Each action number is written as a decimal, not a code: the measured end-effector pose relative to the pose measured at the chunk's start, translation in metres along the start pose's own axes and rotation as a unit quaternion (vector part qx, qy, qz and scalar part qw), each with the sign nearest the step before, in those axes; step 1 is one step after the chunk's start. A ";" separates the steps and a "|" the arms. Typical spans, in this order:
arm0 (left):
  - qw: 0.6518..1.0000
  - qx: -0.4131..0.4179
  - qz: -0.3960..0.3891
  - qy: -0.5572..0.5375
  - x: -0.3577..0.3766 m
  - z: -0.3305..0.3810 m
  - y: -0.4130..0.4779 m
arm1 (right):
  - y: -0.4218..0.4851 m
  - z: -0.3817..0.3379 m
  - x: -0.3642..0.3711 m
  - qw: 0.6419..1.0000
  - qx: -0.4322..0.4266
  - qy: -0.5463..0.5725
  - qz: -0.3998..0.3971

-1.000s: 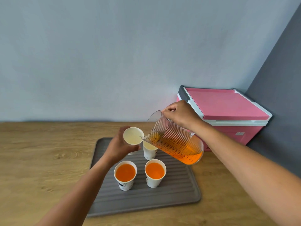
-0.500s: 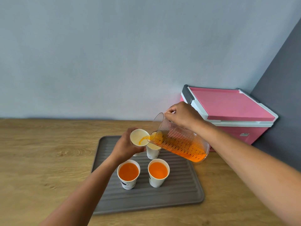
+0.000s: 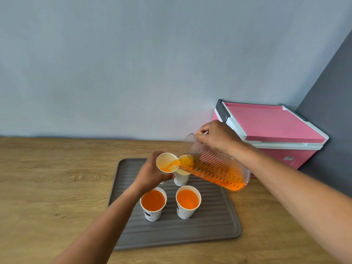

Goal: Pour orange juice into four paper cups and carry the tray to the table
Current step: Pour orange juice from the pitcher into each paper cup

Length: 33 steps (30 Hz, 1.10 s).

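My left hand [image 3: 152,173] grips a white paper cup [image 3: 165,161] tilted toward a clear ribbed pitcher [image 3: 215,168] of orange juice. My right hand [image 3: 217,137] holds the pitcher by its rim, tipped left, and a stream of juice runs from its spout into the held cup. A second paper cup [image 3: 182,178] stands on the grey ribbed tray [image 3: 171,231] just under the spout, partly hidden. Two cups full of juice stand at the tray's front, one on the left [image 3: 153,203] and one on the right [image 3: 188,201].
The tray lies on a wooden counter [image 3: 57,187] against a pale blue wall. A pink and white cooler box [image 3: 272,128] sits at the back right corner, close behind the pitcher. A dark grey wall closes the right side.
The pitcher has tipped further and juice has begun flowing into the held cup, which now has juice at its bottom. Both hands stay in nearly the same place.
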<state>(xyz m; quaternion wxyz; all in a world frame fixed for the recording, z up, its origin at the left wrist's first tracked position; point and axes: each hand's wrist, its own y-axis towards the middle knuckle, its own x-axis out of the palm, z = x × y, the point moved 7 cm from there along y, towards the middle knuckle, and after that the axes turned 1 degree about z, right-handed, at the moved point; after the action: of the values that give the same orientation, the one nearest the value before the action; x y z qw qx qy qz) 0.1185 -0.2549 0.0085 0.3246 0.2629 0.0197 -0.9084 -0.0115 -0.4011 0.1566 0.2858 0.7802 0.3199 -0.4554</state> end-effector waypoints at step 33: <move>1.000 -0.026 -0.008 0.009 0.011 -0.009 -0.004 | -0.006 0.001 0.005 1.000 0.009 -0.011 -0.015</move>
<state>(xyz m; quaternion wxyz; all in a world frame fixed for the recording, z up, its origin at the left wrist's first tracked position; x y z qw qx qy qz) 0.1132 -0.2561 -0.0050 0.3236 0.2623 0.0483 -0.9078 -0.0148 -0.3967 0.1513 0.2749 0.7728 0.3242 -0.4712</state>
